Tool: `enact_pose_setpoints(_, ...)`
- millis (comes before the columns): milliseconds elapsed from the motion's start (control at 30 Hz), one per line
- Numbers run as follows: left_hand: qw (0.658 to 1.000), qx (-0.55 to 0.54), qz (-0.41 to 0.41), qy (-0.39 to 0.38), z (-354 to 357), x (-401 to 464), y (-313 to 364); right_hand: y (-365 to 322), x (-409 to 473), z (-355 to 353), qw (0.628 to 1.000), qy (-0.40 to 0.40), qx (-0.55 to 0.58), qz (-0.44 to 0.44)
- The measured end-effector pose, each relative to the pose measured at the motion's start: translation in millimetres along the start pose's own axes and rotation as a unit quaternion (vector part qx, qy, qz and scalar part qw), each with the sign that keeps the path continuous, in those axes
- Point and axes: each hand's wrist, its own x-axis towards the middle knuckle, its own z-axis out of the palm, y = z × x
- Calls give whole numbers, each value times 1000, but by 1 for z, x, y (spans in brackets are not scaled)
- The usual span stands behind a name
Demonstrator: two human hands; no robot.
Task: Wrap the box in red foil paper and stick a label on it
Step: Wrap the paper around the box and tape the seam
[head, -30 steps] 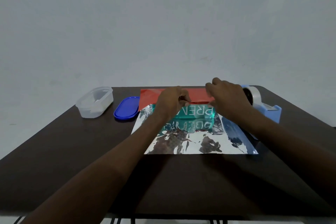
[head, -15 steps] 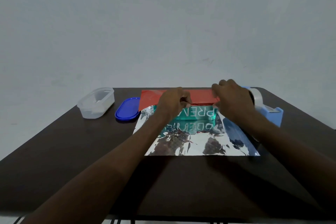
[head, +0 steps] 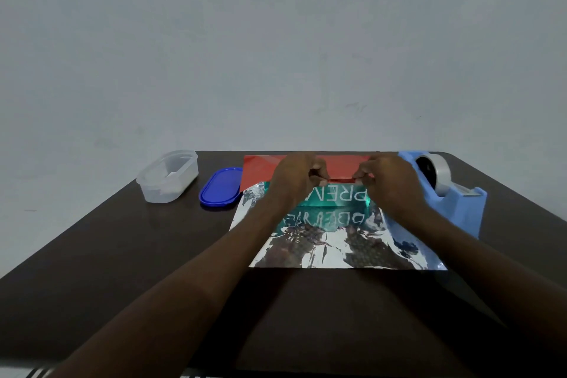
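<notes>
At the near edge of the dark desk [head: 122, 270] lies the silver underside of the foil paper [head: 331, 248], spread flat and mirroring the box. It looks thin, light and crease-prone, likely slick too, so it should be taken by its edges and pulled gently, since a hard tug could tear or wrinkle it. Further in, the teal box [head: 334, 198] sits on the sheet, its printed face towards the camera; it appears to be stiff, light card that will hold its shape under a fold. Over its top, the left hand [head: 296, 176] and the right hand [head: 389, 178] each pinch the red far flap of the sheet between thumb and fingertips, drawing it across the box top. To the left, a blue lid [head: 220, 189] lies flat beside a clear tub [head: 168, 176]; something pale sits in it, too unclear to name. At far right stands a blue tape dispenser [head: 445, 190].
</notes>
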Motion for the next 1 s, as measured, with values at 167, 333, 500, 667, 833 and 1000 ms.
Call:
enact_pose_setpoints(167,1000,10,-2,1,0,0,0,-22,5,7,999,15,44,-10)
enact_pose_setpoints(333,1000,9,-10,2,-1,1,0,-17,-2,9,1000,-2,13,-8)
enact_pose_setpoints(500,999,22,-14,20,0,-3,4,-2,-11,4,996,-19,-83,-19)
enact_pose_setpoints(667,993,117,-5,30,0,-8,18,-14,-16,-30,992,-20,-128,2)
enact_pose_setpoints(833,986,131,1,98,6,-11,36,1,-22,-91,989,24,-127,76)
enact_pose_setpoints(1000,996,-10,69,-55,34,11,92,46,-28,-129,959,-31,-126,250)
